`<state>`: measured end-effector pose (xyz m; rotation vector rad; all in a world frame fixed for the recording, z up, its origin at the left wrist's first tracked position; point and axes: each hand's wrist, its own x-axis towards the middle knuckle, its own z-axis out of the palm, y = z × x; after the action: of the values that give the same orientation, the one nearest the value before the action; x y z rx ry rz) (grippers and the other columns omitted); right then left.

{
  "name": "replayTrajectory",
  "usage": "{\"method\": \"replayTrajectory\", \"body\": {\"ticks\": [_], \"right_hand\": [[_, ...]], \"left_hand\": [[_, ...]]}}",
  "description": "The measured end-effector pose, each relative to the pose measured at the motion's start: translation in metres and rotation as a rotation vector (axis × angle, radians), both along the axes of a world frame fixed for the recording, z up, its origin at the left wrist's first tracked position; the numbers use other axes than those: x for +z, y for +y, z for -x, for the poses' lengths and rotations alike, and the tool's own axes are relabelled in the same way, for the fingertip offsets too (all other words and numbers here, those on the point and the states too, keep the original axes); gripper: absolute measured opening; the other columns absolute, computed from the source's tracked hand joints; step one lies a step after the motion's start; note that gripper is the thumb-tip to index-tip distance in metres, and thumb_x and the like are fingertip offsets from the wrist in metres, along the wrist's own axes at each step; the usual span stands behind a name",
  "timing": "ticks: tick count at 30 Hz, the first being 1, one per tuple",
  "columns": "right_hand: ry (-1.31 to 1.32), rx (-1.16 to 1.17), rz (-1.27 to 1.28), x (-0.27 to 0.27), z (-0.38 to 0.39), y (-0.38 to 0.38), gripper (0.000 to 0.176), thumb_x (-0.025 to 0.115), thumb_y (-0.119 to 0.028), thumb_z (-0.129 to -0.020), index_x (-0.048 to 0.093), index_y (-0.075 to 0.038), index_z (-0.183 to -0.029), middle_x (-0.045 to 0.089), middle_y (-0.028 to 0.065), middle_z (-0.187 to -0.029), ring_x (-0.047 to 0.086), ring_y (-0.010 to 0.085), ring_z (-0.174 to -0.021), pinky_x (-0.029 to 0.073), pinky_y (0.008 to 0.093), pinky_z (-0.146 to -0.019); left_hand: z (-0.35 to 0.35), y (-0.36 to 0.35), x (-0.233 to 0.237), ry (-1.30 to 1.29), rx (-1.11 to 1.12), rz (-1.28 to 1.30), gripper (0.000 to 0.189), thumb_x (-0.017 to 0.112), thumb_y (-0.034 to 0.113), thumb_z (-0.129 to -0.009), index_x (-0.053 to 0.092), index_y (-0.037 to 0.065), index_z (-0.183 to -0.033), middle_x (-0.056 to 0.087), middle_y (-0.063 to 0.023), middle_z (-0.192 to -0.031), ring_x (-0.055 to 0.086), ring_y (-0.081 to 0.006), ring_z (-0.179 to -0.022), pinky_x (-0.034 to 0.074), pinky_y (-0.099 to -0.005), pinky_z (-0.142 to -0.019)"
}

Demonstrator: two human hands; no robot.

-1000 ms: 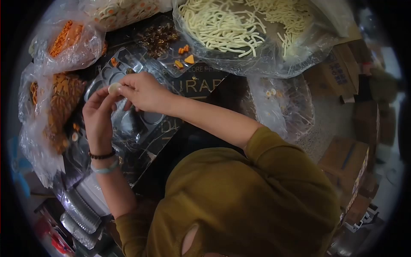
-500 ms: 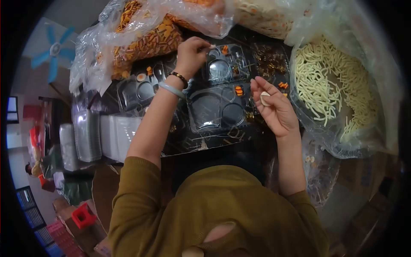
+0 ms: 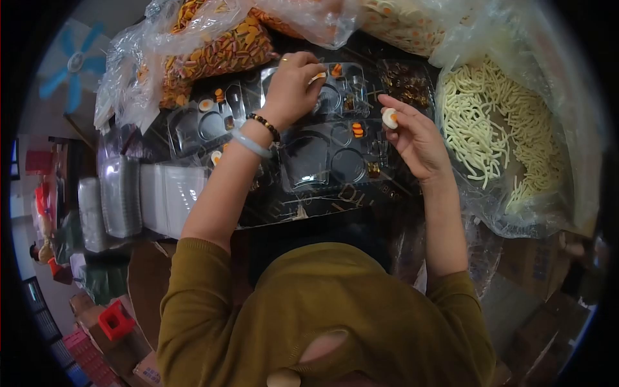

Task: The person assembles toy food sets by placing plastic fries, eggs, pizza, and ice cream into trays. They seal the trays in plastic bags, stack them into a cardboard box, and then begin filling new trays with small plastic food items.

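Thumb and fingers of my right hand (image 3: 418, 143) pinch a fried-egg gummy (image 3: 389, 119), white with an orange yolk. It is held up beside the right end of the front clear tray (image 3: 306, 161). My left hand (image 3: 295, 84) reaches over the back clear tray (image 3: 353, 72), its fingertips closed on a small white-and-orange piece (image 3: 319, 76) that looks like another egg gummy, partly hidden. Orange gummies (image 3: 357, 130) sit in a front tray compartment. In the left clear tray (image 3: 184, 133) lies an egg gummy (image 3: 206, 105) beside more orange pieces.
Bags of coloured gummies (image 3: 232, 55) and egg gummies (image 3: 400, 22) line the back. An open bag of pale noodle-like strands (image 3: 474, 129) stands at right. Dark brown gummies (image 3: 403, 84) lie near it. Stacked clear trays (image 3: 120, 200) stand at left.
My left hand has shifted slightly right over the back tray. My right hand has risen a little, and its egg gummy now shows its yolk side. The view has shifted slightly.
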<state>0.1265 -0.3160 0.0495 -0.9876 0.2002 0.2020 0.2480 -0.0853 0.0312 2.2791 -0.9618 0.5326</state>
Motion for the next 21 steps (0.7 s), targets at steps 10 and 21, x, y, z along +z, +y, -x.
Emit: {"method": "replayTrajectory", "body": {"ticks": [10, 21], "right_hand": [[-0.223, -0.067, 0.606, -0.012, 0.007, 0.028, 0.021, 0.069, -0.007, -0.084, 0.066, 0.002, -0.104, 0.068, 0.0046, -0.088, 0.062, 0.0079, -0.077, 0.050, 0.0201, -0.071], [-0.724, 0.093, 1.374, -0.039, -0.017, 0.049, 0.016, 0.070, -0.009, -0.077, 0.070, -0.005, -0.092, 0.067, 0.0065, -0.076, 0.062, 0.0216, -0.075, 0.047, 0.0315, -0.071]], "left_hand": [[0.110, -0.004, 0.004, 1.050, -0.072, 0.543, 0.021, 0.066, 0.010, -0.087, 0.064, -0.002, -0.105, 0.067, -0.0048, -0.093, 0.063, -0.0092, -0.081, 0.051, -0.0224, -0.073], [0.182, 0.054, -0.031, 0.165, 0.156, -0.185, 0.034, 0.073, 0.026, -0.077, 0.065, 0.008, -0.104, 0.051, -0.0149, -0.130, 0.037, -0.0350, -0.132, 0.023, -0.0609, -0.107]]}}
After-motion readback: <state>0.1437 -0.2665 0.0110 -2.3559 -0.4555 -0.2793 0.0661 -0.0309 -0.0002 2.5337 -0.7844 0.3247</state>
